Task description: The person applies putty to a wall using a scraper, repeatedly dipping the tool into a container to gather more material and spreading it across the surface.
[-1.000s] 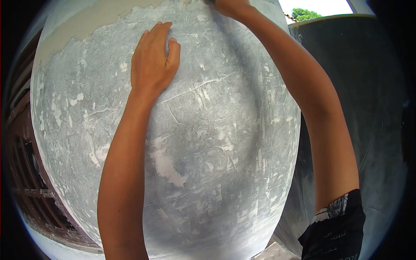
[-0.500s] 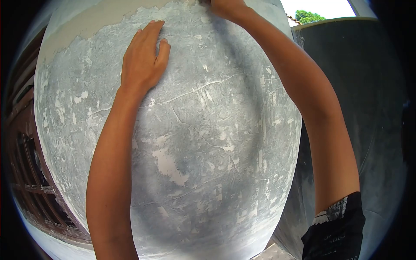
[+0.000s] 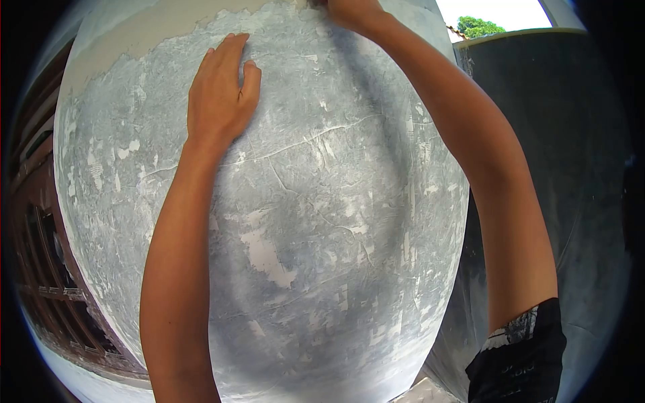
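A grey wall [image 3: 316, 201] with pale patches and thin cracks fills the middle of the view. My left hand [image 3: 223, 91] lies open against its upper left part, fingers pointing up and thumb apart. At the top edge is my right hand [image 3: 353, 12], its fingers closed round something dark that is mostly cut off by the frame. A beige layer [image 3: 144, 33] with a ragged lower edge covers the top left of the wall.
Brown wooden slatted frames [image 3: 60, 269] stand at the left. To the right is a dark panel [image 3: 551, 148], with a green tree [image 3: 478, 27] and bright sky above it. A black sleeve [image 3: 521, 356] covers my right upper arm.
My left forearm has shifted slightly to the right, while its hand stays nearly in place on the wall. The wall's marks appear slightly shifted in view. My right hand looks almost unchanged.
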`<state>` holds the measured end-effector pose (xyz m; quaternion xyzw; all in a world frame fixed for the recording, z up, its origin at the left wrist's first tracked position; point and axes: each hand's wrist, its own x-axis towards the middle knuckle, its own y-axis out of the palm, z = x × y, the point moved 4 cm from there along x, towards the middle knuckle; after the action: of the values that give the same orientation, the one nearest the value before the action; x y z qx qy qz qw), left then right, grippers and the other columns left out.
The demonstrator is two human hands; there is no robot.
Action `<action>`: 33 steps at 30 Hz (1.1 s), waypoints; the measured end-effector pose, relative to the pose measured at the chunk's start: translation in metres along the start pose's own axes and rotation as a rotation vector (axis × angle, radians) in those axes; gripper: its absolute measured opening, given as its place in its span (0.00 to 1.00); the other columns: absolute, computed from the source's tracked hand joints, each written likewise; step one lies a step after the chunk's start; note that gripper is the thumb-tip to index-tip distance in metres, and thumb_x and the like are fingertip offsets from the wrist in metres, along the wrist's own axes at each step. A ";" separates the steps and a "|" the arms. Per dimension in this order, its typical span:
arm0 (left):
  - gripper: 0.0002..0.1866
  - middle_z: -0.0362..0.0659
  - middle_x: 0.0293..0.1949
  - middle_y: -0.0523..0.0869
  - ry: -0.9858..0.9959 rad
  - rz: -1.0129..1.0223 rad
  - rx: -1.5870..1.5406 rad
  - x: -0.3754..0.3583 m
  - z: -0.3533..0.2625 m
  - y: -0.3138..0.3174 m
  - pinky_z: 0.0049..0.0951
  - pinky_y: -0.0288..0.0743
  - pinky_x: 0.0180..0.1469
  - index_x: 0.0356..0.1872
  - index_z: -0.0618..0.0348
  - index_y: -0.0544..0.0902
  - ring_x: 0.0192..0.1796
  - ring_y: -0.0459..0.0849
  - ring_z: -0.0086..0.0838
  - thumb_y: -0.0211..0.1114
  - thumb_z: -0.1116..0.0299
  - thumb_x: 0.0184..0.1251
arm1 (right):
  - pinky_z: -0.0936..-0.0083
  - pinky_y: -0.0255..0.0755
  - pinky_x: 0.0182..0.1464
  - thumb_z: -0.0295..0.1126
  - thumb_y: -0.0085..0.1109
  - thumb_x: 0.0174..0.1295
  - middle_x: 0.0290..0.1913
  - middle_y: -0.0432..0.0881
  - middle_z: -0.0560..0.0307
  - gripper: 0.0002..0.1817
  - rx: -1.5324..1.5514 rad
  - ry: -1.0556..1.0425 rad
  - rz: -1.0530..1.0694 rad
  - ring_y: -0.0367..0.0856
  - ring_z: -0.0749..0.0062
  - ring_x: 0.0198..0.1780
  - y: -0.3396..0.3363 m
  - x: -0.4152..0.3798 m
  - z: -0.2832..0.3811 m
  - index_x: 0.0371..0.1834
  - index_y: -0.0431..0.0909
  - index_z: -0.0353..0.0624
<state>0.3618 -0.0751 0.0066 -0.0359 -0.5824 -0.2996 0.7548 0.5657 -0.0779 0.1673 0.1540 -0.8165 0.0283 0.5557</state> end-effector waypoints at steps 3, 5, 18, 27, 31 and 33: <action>0.24 0.55 0.71 0.78 0.007 -0.005 -0.019 -0.002 0.001 -0.002 0.44 0.58 0.82 0.69 0.57 0.76 0.74 0.74 0.50 0.51 0.64 0.76 | 0.48 0.76 0.47 0.30 0.53 0.69 0.39 0.84 0.33 0.09 0.293 -0.273 -0.011 0.84 0.35 0.45 -0.012 -0.050 0.051 0.36 0.79 0.36; 0.24 0.54 0.71 0.78 0.004 -0.010 -0.013 -0.002 0.003 -0.002 0.44 0.58 0.82 0.69 0.57 0.76 0.74 0.74 0.50 0.50 0.64 0.77 | 0.46 0.76 0.46 0.30 0.56 0.69 0.36 0.84 0.29 0.11 0.251 -0.246 0.006 0.84 0.32 0.43 -0.026 -0.061 0.064 0.33 0.82 0.33; 0.24 0.54 0.71 0.78 -0.041 -0.019 -0.005 -0.004 0.002 -0.001 0.43 0.60 0.81 0.70 0.56 0.77 0.75 0.73 0.50 0.51 0.63 0.76 | 0.46 0.77 0.47 0.28 0.53 0.66 0.39 0.84 0.34 0.05 0.240 -0.411 -0.056 0.84 0.34 0.45 -0.008 -0.041 0.060 0.38 0.79 0.43; 0.24 0.53 0.70 0.80 -0.023 -0.036 0.025 -0.005 0.001 -0.001 0.43 0.61 0.81 0.69 0.58 0.77 0.74 0.75 0.49 0.51 0.63 0.76 | 0.47 0.78 0.48 0.37 0.56 0.74 0.39 0.86 0.30 0.16 -0.001 0.007 -0.176 0.86 0.34 0.45 -0.006 0.023 0.006 0.39 0.86 0.34; 0.24 0.53 0.70 0.80 -0.011 -0.032 0.006 -0.005 0.001 -0.002 0.44 0.61 0.80 0.69 0.58 0.77 0.73 0.75 0.49 0.51 0.64 0.76 | 0.49 0.78 0.46 0.33 0.55 0.69 0.39 0.86 0.32 0.12 0.129 -0.265 0.024 0.85 0.35 0.43 -0.011 -0.023 0.053 0.38 0.86 0.39; 0.23 0.54 0.70 0.80 -0.011 -0.022 -0.019 -0.003 0.001 -0.002 0.44 0.61 0.80 0.69 0.58 0.77 0.73 0.76 0.49 0.51 0.64 0.76 | 0.47 0.77 0.46 0.31 0.58 0.67 0.36 0.84 0.27 0.13 0.211 -0.234 0.053 0.85 0.31 0.41 -0.018 -0.040 0.068 0.31 0.84 0.31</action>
<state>0.3594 -0.0745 0.0035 -0.0383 -0.5840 -0.3133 0.7479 0.5226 -0.1015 0.1026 0.1921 -0.8719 0.1105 0.4367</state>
